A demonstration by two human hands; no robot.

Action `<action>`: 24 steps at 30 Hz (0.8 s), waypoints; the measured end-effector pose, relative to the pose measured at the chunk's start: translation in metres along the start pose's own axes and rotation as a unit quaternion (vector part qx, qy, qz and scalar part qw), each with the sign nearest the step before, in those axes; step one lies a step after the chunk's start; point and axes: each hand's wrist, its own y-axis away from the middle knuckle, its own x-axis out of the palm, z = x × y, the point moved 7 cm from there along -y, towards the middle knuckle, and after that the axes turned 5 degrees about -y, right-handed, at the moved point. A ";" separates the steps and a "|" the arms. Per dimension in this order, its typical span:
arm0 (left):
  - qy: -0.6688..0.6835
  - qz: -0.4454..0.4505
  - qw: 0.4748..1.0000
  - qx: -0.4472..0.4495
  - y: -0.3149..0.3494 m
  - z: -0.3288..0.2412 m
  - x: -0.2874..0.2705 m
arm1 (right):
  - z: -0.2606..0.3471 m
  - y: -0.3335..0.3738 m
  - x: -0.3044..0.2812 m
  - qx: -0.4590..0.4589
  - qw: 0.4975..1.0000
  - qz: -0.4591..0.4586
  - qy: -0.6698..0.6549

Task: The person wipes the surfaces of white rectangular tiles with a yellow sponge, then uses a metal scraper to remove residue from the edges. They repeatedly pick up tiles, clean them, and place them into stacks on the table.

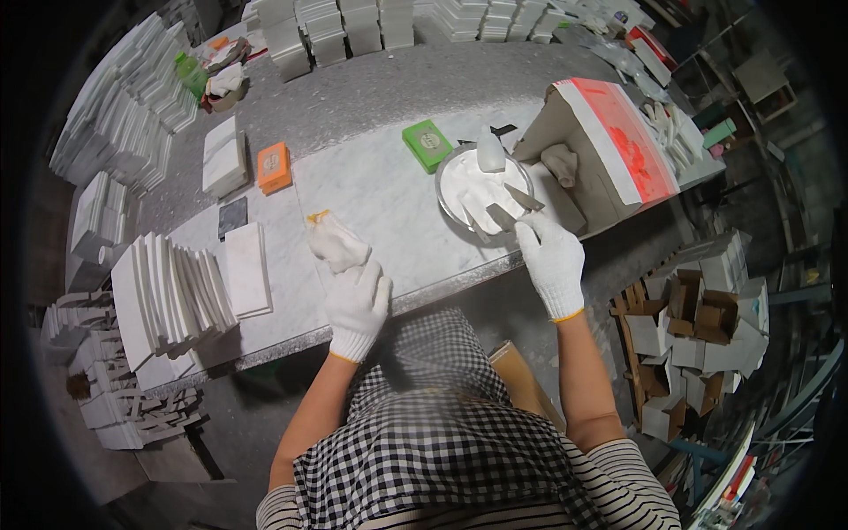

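Observation:
Both my hands wear white knit gloves. My left hand (357, 305) is at the table's front edge, its fingers closed on the near end of a crumpled white cloth glove (338, 243) with a yellow-orange edge. At the right, my right hand (551, 261) is beside a round metal bowl (446, 201) of white paste or powder (468, 187). Its fingers are bent around the near end of a putty knife (523, 197), whose handle they hide. Another flat metal blade (501, 217) leans at the bowl's near rim. A pale, translucent rounded piece (490, 150) stands at the far rim.
An open cardboard box (609, 141) stands right of the bowl, a crumpled cloth (560, 164) inside. Green (427, 146) and orange (274, 168) small boxes lie farther back. White tiles (181, 287) stand at left; a single tile (246, 269) lies beside them. Cartons (698, 327) fill the lower right.

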 end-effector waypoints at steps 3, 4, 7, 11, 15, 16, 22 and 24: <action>0.026 0.018 0.999 -0.043 0.005 0.005 0.008 | 0.009 -0.001 0.010 0.014 0.997 0.060 0.040; 0.021 0.013 0.999 -0.031 0.005 0.004 0.007 | 0.010 -0.002 0.013 0.027 0.994 0.089 0.052; 0.021 0.004 1.000 -0.014 0.001 0.003 0.003 | 0.005 -0.009 0.004 -0.003 0.996 0.024 0.090; 0.028 0.009 0.999 -0.017 0.004 0.004 0.005 | 0.008 -0.023 -0.018 -0.055 0.979 -0.089 0.177; 0.016 0.021 1.000 0.000 0.001 0.003 0.003 | -0.006 -0.035 0.004 -0.042 0.967 -0.023 0.252; 0.028 0.030 0.999 -0.011 0.002 0.004 0.005 | -0.016 -0.039 0.009 -0.029 0.971 -0.002 0.238; 0.029 0.022 0.999 -0.022 0.004 0.006 0.004 | -0.011 -0.059 -0.010 -0.064 0.991 -0.058 0.107; 0.039 0.016 0.999 -0.034 0.006 0.007 0.005 | -0.003 -0.064 -0.013 -0.058 0.995 -0.037 0.072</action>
